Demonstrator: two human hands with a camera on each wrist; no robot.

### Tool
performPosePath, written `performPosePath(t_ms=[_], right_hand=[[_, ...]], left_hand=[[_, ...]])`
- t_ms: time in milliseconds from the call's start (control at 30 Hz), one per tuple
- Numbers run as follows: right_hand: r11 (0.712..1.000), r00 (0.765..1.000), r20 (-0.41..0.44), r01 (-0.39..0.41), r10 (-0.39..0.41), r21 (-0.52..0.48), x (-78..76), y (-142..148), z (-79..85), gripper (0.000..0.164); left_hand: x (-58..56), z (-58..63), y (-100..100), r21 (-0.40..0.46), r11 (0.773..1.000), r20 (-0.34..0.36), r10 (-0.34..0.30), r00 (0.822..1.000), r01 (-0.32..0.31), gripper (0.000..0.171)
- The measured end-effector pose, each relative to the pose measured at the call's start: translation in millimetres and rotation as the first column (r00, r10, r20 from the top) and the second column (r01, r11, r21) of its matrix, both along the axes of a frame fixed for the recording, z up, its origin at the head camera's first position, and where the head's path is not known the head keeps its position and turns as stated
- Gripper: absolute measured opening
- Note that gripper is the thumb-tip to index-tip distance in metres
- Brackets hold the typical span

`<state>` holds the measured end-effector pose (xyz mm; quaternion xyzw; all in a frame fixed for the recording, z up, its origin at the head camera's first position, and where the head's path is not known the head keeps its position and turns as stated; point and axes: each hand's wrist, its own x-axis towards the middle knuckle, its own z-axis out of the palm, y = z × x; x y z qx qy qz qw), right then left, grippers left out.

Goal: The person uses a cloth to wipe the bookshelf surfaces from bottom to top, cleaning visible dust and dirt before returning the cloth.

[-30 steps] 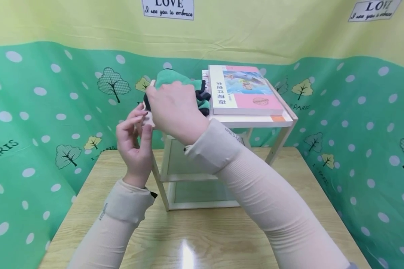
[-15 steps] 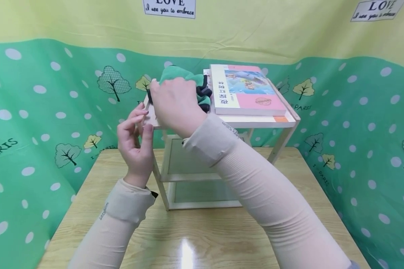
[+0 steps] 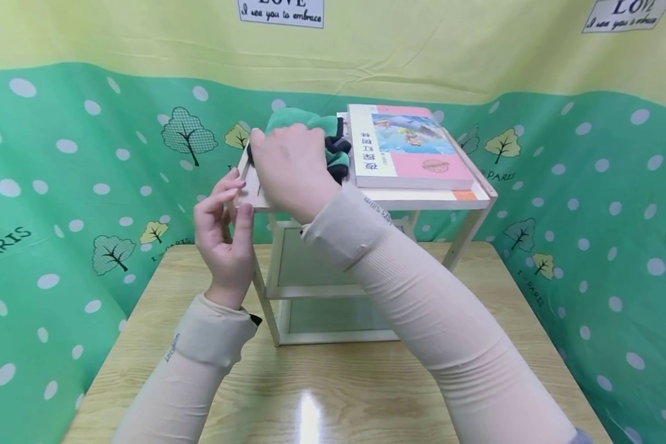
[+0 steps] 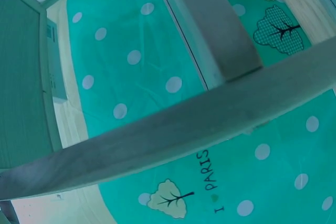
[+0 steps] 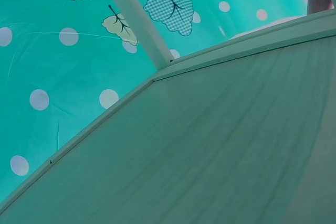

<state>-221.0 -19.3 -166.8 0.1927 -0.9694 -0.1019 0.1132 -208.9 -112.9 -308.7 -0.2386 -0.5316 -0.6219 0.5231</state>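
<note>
A bundle of green cloth with black edging [image 3: 296,117] lies crumpled on the left part of the top board of a white shelf rack [image 3: 422,198]. Over the bundle is my right hand [image 3: 294,163], back up, holding the cloth; its fingertips are hidden beneath. My left hand [image 3: 224,234] grips the rack's front left corner, with the thumb in front and the fingers along the left side. In the left wrist view, a rack bar [image 4: 173,124] crosses close to the camera. The right wrist view is mostly filled by a pale rack panel [image 5: 184,140].
To the right of the cloth, a thick pink and white book [image 3: 416,148] lies flat on another book or sheet with an orange corner [image 3: 465,195]. Lower shelves [image 3: 316,262] sit beneath. The rack stands on a wooden table [image 3: 288,394] before a green and yellow curtain [image 3: 116,117].
My right hand and the cloth have shifted slightly right, uncovering more of the top board's left corner. The left hand keeps its grip on the rack. The view has tilted slightly.
</note>
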Motion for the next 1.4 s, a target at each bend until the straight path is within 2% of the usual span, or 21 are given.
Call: performPosePath(t_ms=[200, 467, 800, 1167, 1400], right_hand=[[1.0, 1.0, -0.023, 0.0, 0.0, 0.0, -0.2, 1, -2.4, 0.041], [1.0, 0.998, -0.069, 0.012, -0.011, 0.019, 1.6, 1, -8.3, 0.055], [1.0, 0.987, -0.161, -0.009, 0.014, 0.029, 2.8, 3, -16.1, 0.051], [0.997, 0.953, -0.296, -0.07, 0.062, -0.014, 4.5, 6, -20.1, 0.043], [0.992, 0.922, -0.376, -0.113, 0.086, -0.05, 4.3, 8, -23.8, 0.035]], left_hand=[[0.1, 0.6, 0, -0.001, 1.0, 0.001, 0.001, 1.0, -0.001, 0.029], [-0.9, -0.5, 1, 0.0, 1.0, 0.004, 0.005, 1.0, -0.005, 0.036], [0.0, -2.1, 1, -0.004, 1.0, 0.017, 0.03, 0.999, -0.03, 0.033], [-1.2, -1.7, 2, 0.006, 1.0, 0.008, 0.018, 1.0, -0.018, 0.035], [-1.2, -0.8, 2, -0.005, 1.0, 0.009, 0.02, 1.0, -0.02, 0.033]])
